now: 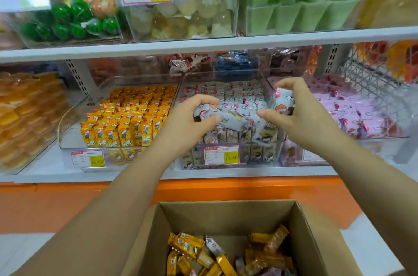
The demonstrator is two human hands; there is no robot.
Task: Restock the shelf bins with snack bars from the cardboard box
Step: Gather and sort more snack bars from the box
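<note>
while both hands hang over the middle bin [203,73], the risk lies in how loosely the load is held. the left hand [192,122] grips a bunch of white bars [228,118] between thumb and curled fingers, and the bunch trails off to the right with its far end unsupported. the right hand [300,113] pinches one white bar [282,100] near the bin's right wall. the hands are apart, each closed on its own bars.

likely slips, as i judge them:
- a bar sliding out of the left bunch, since only one end is pinched. it could land flat across the upright rows below, or tip over the front wall onto the shelf [135,174].
- the right bar going astray. it sits just beside the pink bin [294,155], so an early release could drop it among the wrong stock.
- knocking the standing rows askew if the bars are pushed down in a clump rather than slotted one by one.

the box [226,210] sits below, open, holding mostly yellow bars [192,248]. those seem to belong in the yellow bin [67,122] to the left, so a careless grab could mix flavours.
</note>
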